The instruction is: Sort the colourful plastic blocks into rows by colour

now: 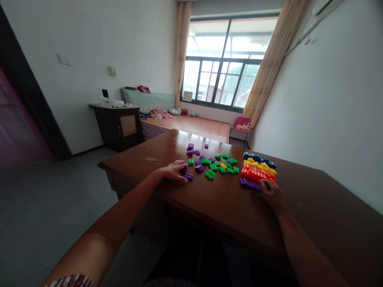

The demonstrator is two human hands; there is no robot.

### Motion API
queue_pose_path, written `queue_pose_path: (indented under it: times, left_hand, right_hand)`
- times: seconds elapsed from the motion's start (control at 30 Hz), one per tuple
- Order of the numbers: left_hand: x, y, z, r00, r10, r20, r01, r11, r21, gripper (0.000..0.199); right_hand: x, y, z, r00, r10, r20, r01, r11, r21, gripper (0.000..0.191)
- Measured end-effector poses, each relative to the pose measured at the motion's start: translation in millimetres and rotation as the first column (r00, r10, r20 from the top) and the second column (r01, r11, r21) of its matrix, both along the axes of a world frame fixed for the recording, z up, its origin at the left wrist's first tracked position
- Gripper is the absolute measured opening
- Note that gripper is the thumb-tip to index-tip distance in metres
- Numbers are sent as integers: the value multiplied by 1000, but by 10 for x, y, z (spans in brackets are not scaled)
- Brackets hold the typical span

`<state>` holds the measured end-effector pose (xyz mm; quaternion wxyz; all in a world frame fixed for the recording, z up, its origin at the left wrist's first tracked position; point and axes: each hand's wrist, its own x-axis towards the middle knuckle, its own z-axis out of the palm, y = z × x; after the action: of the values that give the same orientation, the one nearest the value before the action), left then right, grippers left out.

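Note:
My left hand lies low over the table on the left, fingers apart, with purple plastic blocks at its fingertips. On the right, my right hand is pinched at the right end of a purple row; its fingers hide whatever is between them. Behind that row are rows of red blocks, yellow blocks and blue blocks, side by side. Between my hands are scattered green blocks, more purple blocks and a yellow block.
The brown wooden table has its front edge close to my body. Beyond it stand a low bed, a dark cabinet and a pink chair with a soft toy on it, below a window.

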<state>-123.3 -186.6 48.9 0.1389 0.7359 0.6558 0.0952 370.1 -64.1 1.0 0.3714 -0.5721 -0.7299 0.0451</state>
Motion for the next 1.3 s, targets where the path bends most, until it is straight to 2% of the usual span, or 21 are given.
queue_pose_path:
  times: [0.13,0.23,0.3,0.37,0.47,0.53,0.67,0.73,0.8,0.9,0.97,1.03,1.07,1.1,1.17,1.2,1.3]
  left_hand:
    - [239,69,-103,999,-7,-45,8,1000,23,84]
    - [446,244,-73,998,-46,-44,47,999,5,79]
    - [561,354,-63,996,-74,-46,73,997,-15,78]
    - [650,426,-91,996,-82,-42,82,997,10,75]
    - [714,463,-181,997,-73,-22,75,987,140,69]
    - [708,466,-237,998,-65,-7,65,973,221,67]
    - [636,497,-291,999,-46,29,37,960,278,65]
    - [602,529,-301,998,-48,34,36,956,291,65]
    - [582,557,-309,998,-56,29,45,953,299,66]
    - [583,573,-314,998,-64,14,57,953,298,67]
    - [600,573,-317,998,-55,-4,54,955,291,67]
    - [624,579,-324,999,-31,-26,37,958,285,66]
    - [635,586,-330,999,-15,-34,24,958,287,65]
    - [644,595,-338,999,4,-39,8,957,291,64]
    - [658,617,-355,998,44,-48,-28,954,299,63]
    - [661,626,-363,997,60,-53,-41,952,302,62]
    - [662,633,-374,995,76,-60,-53,948,314,58]
  right_hand:
    - [-291,-145,106,999,17,40,-20,997,68,43]
    - [-713,-266,217,954,264,142,-273,961,46,38]
    - [-1072,-327,291,870,448,204,-455,890,-14,34]
    - [-1435,-355,338,808,538,241,-549,835,-25,33]
    - [-1873,-333,311,757,596,268,-618,787,-3,35]
    - [-2058,-300,239,738,620,266,-642,767,-5,34]
    - [-2154,-243,167,764,603,229,-625,780,34,24]
    - [-2030,-193,241,803,563,194,-585,808,76,21]
    - [-1742,-99,370,868,483,117,-495,863,103,22]
    - [-985,132,551,970,236,-52,-232,970,69,35]
    - [-344,315,595,990,-17,-141,21,999,26,43]
    - [275,480,567,969,-226,-100,219,973,-78,41]
    - [537,548,532,952,-306,5,303,939,-162,36]
    - [755,604,489,932,-335,136,359,900,-249,32]
    - [1036,688,395,881,-303,365,434,823,-366,27]
    - [1106,722,351,860,-266,436,448,802,-395,28]
    - [1131,822,255,835,-222,504,450,803,-390,36]
